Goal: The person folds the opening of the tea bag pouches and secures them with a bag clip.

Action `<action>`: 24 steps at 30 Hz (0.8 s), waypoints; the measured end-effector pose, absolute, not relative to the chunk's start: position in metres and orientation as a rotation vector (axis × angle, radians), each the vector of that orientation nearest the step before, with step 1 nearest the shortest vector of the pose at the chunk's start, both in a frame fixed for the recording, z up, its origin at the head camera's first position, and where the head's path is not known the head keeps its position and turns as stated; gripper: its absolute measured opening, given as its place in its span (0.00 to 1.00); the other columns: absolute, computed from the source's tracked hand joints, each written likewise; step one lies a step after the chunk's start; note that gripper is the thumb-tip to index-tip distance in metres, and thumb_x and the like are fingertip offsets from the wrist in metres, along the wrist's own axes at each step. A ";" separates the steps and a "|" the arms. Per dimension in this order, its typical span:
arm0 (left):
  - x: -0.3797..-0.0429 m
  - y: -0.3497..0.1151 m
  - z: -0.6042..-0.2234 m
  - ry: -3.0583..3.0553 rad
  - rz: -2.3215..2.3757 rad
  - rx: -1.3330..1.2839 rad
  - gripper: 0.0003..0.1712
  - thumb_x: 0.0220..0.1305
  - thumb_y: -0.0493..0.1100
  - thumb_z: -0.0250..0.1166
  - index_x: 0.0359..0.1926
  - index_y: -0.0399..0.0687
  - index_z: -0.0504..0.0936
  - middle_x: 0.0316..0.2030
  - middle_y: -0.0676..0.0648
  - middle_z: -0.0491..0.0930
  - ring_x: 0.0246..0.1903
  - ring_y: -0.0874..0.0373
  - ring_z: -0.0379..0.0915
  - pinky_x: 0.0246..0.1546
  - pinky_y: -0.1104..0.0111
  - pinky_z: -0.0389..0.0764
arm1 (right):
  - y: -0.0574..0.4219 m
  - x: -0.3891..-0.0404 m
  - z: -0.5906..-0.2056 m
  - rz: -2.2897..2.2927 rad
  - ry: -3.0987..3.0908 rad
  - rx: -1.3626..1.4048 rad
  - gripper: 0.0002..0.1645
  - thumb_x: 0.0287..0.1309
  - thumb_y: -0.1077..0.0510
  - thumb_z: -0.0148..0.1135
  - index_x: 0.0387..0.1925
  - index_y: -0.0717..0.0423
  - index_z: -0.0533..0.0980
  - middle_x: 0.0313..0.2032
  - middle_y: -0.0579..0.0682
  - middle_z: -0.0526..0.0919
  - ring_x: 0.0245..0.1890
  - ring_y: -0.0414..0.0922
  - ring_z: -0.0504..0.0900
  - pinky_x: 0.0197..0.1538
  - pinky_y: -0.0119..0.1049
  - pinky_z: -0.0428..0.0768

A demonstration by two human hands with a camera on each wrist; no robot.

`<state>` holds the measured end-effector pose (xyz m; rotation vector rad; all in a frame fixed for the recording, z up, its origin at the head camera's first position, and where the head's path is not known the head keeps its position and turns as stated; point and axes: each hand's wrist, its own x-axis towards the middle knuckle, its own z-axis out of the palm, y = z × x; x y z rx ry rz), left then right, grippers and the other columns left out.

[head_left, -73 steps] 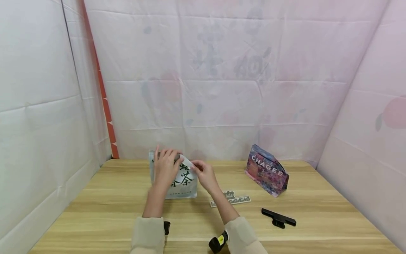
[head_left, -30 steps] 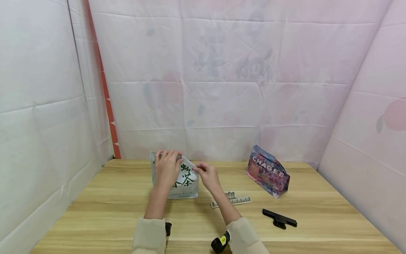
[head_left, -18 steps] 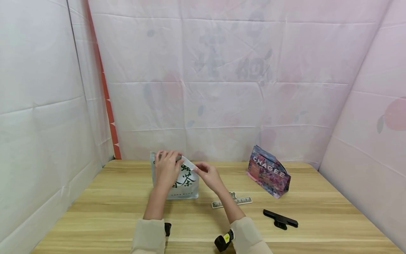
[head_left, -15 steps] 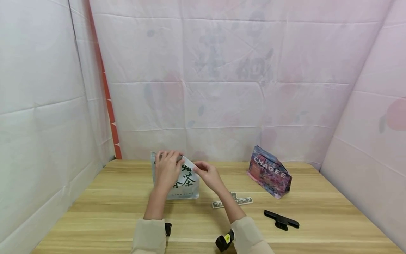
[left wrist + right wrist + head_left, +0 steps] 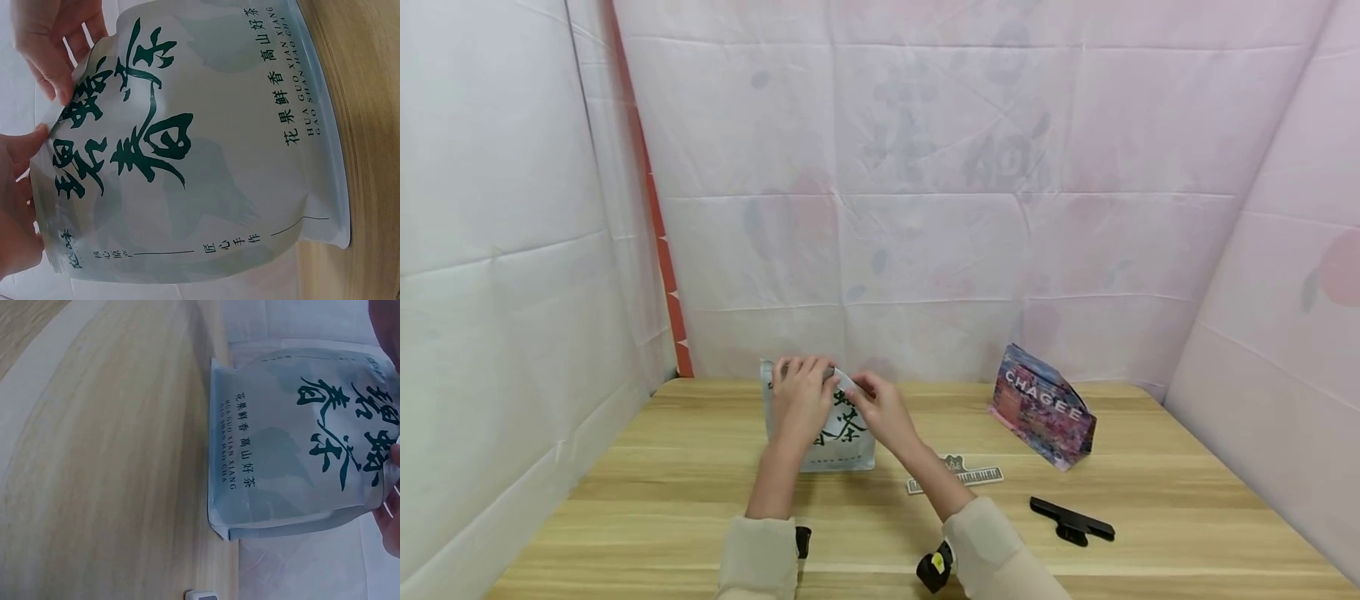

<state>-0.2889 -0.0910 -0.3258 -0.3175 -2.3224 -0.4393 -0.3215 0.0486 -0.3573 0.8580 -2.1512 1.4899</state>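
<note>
A pale green tea bag (image 5: 850, 446) with dark green Chinese characters stands upright on the wooden table, left of the middle. My left hand (image 5: 801, 400) grips its top edge, thumb in front and fingers reaching over behind. At the top right, my right hand (image 5: 883, 412) pinches the sloping edge between thumb and fingers. Seen by the left wrist camera, the front of the tea bag (image 5: 237, 119) faces the lens and both thumbs press near its top. From the right wrist, the tea bag (image 5: 281, 456) shows its bottom edge on the table.
A purple and pink CHAGEE bag (image 5: 1041, 408) stands at the back right. In front of it lies a black clip (image 5: 1071, 521). A clip with piano-key print (image 5: 973, 477) lies by my right forearm. White cloth walls (image 5: 925, 250) enclose the table (image 5: 647, 500).
My right hand has moved a little left along the bag's top edge, closer to the left hand. The left hand keeps its grip, and the head view has shifted slightly.
</note>
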 end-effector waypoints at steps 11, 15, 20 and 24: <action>-0.291 -0.087 -0.328 -2.252 -0.437 -0.281 0.09 0.56 0.44 0.65 0.39 0.47 0.81 0.37 0.48 0.79 0.42 0.49 0.69 0.54 0.53 0.57 | 0.049 -0.323 -0.357 1.479 -2.141 0.826 0.06 0.56 0.63 0.61 0.30 0.65 0.75 0.25 0.51 0.78 0.26 0.41 0.75 0.30 0.32 0.74; -0.292 -0.086 -0.328 -2.255 -0.441 -0.273 0.09 0.57 0.44 0.65 0.39 0.47 0.81 0.37 0.49 0.79 0.41 0.50 0.68 0.55 0.53 0.57 | 0.050 -0.316 -0.350 1.490 -2.146 0.853 0.05 0.55 0.66 0.60 0.30 0.67 0.74 0.26 0.54 0.78 0.26 0.45 0.76 0.31 0.32 0.74; -0.291 -0.086 -0.327 -2.275 -0.451 -0.266 0.10 0.58 0.45 0.64 0.39 0.47 0.81 0.38 0.48 0.79 0.42 0.49 0.68 0.55 0.53 0.56 | 0.052 -0.297 -0.331 1.525 -2.189 0.882 0.05 0.56 0.71 0.57 0.35 0.71 0.75 0.31 0.61 0.79 0.31 0.53 0.77 0.35 0.37 0.76; -0.290 -0.088 -0.327 -2.266 -0.470 -0.282 0.09 0.57 0.43 0.65 0.39 0.47 0.81 0.38 0.48 0.79 0.41 0.49 0.68 0.55 0.53 0.56 | 0.055 -0.293 -0.328 1.545 -2.228 0.866 0.08 0.57 0.72 0.56 0.38 0.73 0.75 0.34 0.63 0.79 0.34 0.55 0.78 0.38 0.40 0.77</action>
